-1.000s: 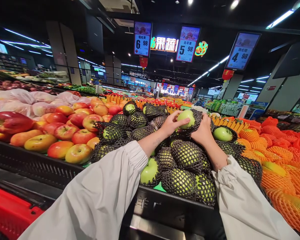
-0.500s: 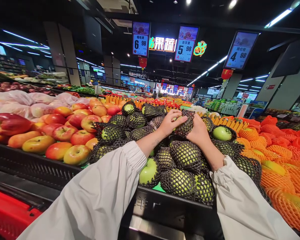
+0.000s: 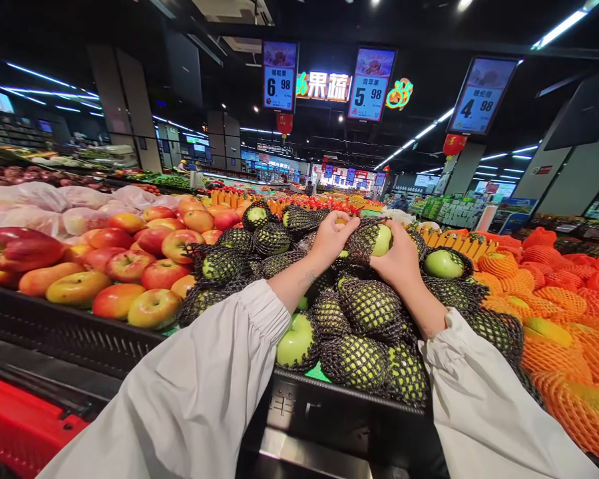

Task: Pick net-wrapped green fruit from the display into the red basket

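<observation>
Above the netted apple pile, right hand (image 3: 398, 263) grips the green apple (image 3: 382, 240) again half bared, while left hand (image 3: 331, 237) fingers pinch its black foam net (image 3: 362, 241).

Netted apples (image 3: 369, 309) in centre crate (image 3: 339, 406); bare apples (image 3: 130, 266) left; netted oranges (image 3: 564, 313) right.

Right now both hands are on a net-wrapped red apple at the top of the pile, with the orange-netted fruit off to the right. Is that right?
Not quite: the apple is green, not red. The head view shows the left hand and right hand on it and its black net at the top of the pile, with the orange-netted fruit to the right.
</observation>
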The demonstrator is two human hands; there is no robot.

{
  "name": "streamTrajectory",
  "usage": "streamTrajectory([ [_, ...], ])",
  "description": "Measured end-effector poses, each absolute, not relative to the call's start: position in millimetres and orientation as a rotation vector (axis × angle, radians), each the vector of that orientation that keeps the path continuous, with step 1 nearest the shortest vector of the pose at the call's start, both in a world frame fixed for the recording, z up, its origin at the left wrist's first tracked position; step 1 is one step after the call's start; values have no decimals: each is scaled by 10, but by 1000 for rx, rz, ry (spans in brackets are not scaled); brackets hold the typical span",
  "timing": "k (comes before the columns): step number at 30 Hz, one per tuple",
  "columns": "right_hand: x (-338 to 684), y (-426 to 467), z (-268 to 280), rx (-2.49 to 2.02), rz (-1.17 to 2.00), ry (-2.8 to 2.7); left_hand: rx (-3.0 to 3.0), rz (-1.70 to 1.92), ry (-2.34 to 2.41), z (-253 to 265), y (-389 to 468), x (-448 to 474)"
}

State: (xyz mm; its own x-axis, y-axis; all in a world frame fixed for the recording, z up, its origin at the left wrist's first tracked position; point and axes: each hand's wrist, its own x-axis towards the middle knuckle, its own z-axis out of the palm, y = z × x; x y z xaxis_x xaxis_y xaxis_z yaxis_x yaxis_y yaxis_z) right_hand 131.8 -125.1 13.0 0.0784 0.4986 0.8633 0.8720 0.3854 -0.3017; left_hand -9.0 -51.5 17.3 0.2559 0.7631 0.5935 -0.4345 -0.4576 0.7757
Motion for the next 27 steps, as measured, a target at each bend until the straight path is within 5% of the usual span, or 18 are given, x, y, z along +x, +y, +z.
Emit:
streamTrajectory([
  [12,1372,-1254,115,-1212,-502,-1805,1540,919,194,84,-582,-71],
  [22,1308,-1436,221,-970,-543,-1424,1757,1743,772,83,-386,-204],
  [27,1361,-1424,205,-1012,-561,-1331,2129,1793,1198,51,-314,-250],
])
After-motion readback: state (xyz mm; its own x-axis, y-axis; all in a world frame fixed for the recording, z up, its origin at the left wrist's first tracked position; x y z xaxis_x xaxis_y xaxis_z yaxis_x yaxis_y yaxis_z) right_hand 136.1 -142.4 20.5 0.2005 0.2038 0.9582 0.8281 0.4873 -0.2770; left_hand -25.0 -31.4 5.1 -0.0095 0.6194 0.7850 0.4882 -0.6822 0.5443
